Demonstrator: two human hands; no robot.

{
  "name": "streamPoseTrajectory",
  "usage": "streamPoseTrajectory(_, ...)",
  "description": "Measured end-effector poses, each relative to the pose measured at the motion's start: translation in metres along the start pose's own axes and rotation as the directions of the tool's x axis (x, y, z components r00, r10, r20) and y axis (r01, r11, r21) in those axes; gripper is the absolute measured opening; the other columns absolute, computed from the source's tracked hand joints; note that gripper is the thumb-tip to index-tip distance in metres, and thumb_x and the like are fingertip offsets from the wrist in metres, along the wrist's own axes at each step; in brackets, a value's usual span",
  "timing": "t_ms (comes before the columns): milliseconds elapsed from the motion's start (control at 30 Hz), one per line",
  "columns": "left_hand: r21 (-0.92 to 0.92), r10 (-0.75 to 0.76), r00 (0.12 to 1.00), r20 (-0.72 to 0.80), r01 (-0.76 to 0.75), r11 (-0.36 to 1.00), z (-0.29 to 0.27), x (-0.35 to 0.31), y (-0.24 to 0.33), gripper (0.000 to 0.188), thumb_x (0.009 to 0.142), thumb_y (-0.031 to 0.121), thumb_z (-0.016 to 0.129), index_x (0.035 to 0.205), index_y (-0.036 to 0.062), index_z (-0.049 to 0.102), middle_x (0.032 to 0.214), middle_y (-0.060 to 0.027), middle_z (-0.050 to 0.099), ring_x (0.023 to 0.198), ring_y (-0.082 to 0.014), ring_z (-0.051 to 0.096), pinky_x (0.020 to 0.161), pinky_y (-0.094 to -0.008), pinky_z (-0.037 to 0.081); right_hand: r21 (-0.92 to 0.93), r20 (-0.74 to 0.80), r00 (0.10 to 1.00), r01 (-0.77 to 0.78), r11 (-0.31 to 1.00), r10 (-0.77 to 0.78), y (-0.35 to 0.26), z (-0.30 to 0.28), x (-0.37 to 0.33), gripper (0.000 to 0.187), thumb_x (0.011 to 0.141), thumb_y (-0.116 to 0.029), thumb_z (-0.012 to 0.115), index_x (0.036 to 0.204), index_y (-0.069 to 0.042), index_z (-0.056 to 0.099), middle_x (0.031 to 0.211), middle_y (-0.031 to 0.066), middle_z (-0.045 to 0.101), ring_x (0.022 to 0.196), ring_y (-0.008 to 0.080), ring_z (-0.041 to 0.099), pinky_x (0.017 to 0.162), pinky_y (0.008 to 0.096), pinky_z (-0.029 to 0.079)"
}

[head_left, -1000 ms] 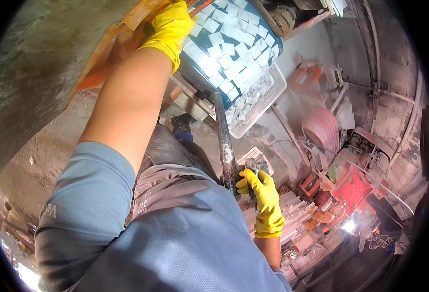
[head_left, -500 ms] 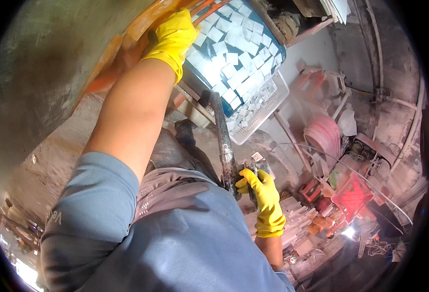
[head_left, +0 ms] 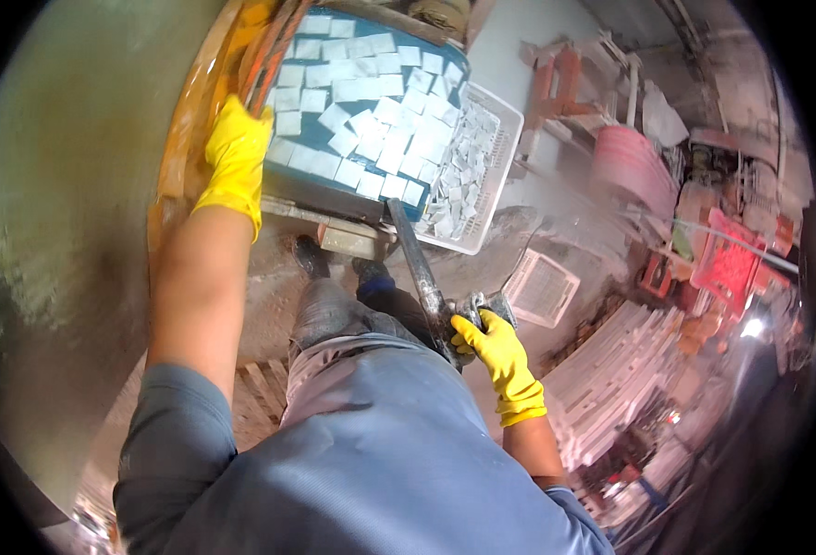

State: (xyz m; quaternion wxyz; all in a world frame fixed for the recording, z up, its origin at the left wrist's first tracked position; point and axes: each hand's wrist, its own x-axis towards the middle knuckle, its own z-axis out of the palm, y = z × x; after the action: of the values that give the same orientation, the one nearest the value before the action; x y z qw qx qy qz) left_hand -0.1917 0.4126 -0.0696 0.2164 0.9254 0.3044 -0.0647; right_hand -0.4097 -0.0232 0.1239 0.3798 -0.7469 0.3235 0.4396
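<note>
My left hand [head_left: 237, 153], in a yellow rubber glove, reaches to the upper left and is closed at the lower end of the reddish-orange bars [head_left: 274, 60]; its fingertips are partly hidden. To its right, flat whitish square tiles [head_left: 366, 88] lie on a blue-green surface [head_left: 301, 125]. At my right side, my right hand [head_left: 496, 347], also gloved in yellow, is closed on a dirty metal fitting [head_left: 468, 310]. That fitting sits beside the lower end of a dark pipe [head_left: 414, 259], which slants up to the tiled surface's near corner.
A white plastic basket [head_left: 482, 227] of small tile pieces stands right of the tiles. Beyond my right hand are a pale crate [head_left: 542, 287], stacked long pale strips [head_left: 611, 370], a red basket [head_left: 727, 264] and a pink rounded tub [head_left: 631, 168]. A large grey-green surface [head_left: 66, 185] fills the left.
The view has shifted, so the tiles and bars appear farther left and the crate shows more fully. Both hands stay at the bars and the fitting.
</note>
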Motion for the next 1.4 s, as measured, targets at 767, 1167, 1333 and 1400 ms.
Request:
streamPoseTrajectory(767,0.045,0.095,0.993,-0.073,-0.092,0.995,0.001,0.005,-0.007,0.062,0.086,0.043,0.084,0.120,-0.0058,0.066,0.111,-0.0275,0.075,0.104,-0.0450,0.072,0.088,-0.0478,0.055,0.260,-0.091,0.980,-0.148,0.954,0.177,0.092,0.004,0.076,0.061,0.092,-0.053,0.072,0.111,0.005,0.074,0.085,0.0122,0.075,0.072,0.0218,0.071,0.071,0.0354,0.056)
streamPoseTrajectory(1167,0.053,0.069,0.996,-0.059,-0.065,0.996,-0.018,-0.007,0.004,0.059,0.088,0.044,0.082,0.122,-0.0018,0.066,0.112,-0.0250,0.076,0.105,-0.0442,0.072,0.089,-0.0481,0.056,0.206,-0.160,0.983,-0.056,0.977,0.090,0.023,-0.015,0.107,0.065,0.092,-0.054,0.072,0.112,0.008,0.072,0.086,0.0171,0.076,0.075,0.0260,0.075,0.072,0.0382,0.057)
streamPoseTrajectory(1333,0.080,0.047,0.997,-0.068,-0.042,0.996,-0.017,-0.003,0.008,0.059,0.088,0.045,0.082,0.123,-0.0003,0.066,0.112,-0.0240,0.076,0.105,-0.0443,0.072,0.090,-0.0490,0.056,0.269,-0.196,0.980,0.034,0.962,0.020,0.007,-0.021,0.180,0.065,0.091,-0.055,0.074,0.110,0.007,0.072,0.081,0.0167,0.075,0.069,0.0254,0.072,0.067,0.0394,0.055)
streamPoseTrajectory(1400,0.072,0.032,0.997,-0.064,-0.028,0.997,-0.020,-0.006,0.008,0.059,0.088,0.045,0.082,0.123,0.0004,0.066,0.112,-0.0237,0.076,0.105,-0.0443,0.072,0.090,-0.0491,0.056,0.174,-0.239,0.971,0.065,0.982,-0.022,-0.006,-0.031,0.205,0.063,0.094,-0.055,0.072,0.105,0.007,0.073,0.078,0.0135,0.073,0.065,0.0237,0.069,0.064,0.0375,0.054)
